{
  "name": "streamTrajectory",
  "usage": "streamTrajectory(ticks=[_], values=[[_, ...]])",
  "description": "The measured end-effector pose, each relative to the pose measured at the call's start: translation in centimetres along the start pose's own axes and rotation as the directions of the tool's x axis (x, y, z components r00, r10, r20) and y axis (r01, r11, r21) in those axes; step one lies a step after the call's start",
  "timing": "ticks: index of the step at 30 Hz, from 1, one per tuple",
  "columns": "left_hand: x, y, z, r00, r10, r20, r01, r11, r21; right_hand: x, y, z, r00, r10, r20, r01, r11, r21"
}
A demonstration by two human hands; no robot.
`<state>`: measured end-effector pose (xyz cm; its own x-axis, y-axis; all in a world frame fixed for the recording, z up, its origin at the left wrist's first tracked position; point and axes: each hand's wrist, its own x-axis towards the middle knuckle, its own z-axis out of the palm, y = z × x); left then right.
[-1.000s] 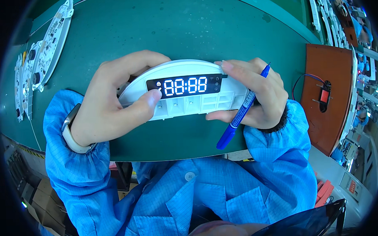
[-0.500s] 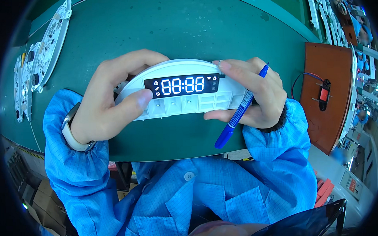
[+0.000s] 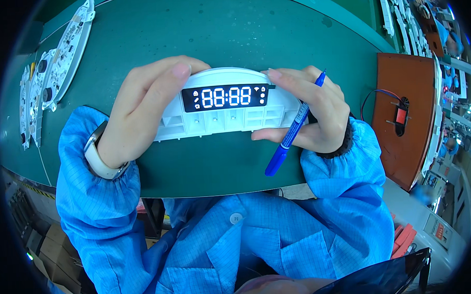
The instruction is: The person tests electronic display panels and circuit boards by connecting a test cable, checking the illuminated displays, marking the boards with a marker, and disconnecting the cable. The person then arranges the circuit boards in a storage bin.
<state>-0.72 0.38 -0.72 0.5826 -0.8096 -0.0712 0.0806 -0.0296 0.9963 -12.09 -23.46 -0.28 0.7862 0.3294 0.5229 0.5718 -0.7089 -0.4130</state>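
Observation:
Between my hands is a white, curved display panel (image 3: pixel 212 124) with a lit digital readout set in a black window. Its underside has several open compartments. My left hand (image 3: pixel 141 109) grips the panel's left end, thumb up at the upper corner beside the window and fingers behind. My right hand (image 3: pixel 319 108) holds the right end, with the index finger on the top edge and the thumb below. A blue marker pen (image 3: pixel 296 125) lies slantwise across the right hand, tucked among its fingers, one end pointing down toward the table's front edge.
Several white circuit-board panels (image 3: pixel 69 54) lie on the green table (image 3: pixel 236 170) at the far left. On the right stands a brown board (image 3: pixel 403 115) with a red-and-black part and wires in a slot. More white parts (image 3: pixel 397 22) sit at the far right.
My left thumb has moved from the window's lower left corner up to the panel's upper edge. The panel has shifted slightly up, and more icons at the window's right side are lit.

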Motion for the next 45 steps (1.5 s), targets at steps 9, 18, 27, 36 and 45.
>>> streamTrajectory(ticks=[9, 18, 27, 36, 45], values=[[0.2, -0.6, -0.2, 0.999, 0.037, -0.016, -0.037, 0.999, -0.014, 0.0, -0.4, -0.4, 0.992, 0.115, 0.048, -0.119, 0.989, 0.083], [0.4, -1.0, -0.6, 0.998, 0.062, 0.006, -0.061, 0.998, -0.019, -0.5, -0.3, -0.2, 0.981, 0.192, -0.025, -0.187, 0.972, 0.142], [0.7, -1.2, -0.9, 0.997, 0.075, 0.009, -0.075, 0.997, 0.024, -0.9, -0.1, 0.0, 0.967, 0.246, -0.070, -0.234, 0.962, 0.142], [0.8, -1.8, -1.3, 0.996, 0.074, -0.052, -0.073, 0.997, 0.027, -1.0, 0.2, 0.4, 0.962, 0.214, -0.169, -0.173, 0.958, 0.227], [0.9, -1.9, -1.4, 1.000, 0.012, -0.021, -0.012, 0.999, 0.035, -1.4, 0.8, 0.3, 0.970, 0.177, -0.169, -0.141, 0.969, 0.204]])
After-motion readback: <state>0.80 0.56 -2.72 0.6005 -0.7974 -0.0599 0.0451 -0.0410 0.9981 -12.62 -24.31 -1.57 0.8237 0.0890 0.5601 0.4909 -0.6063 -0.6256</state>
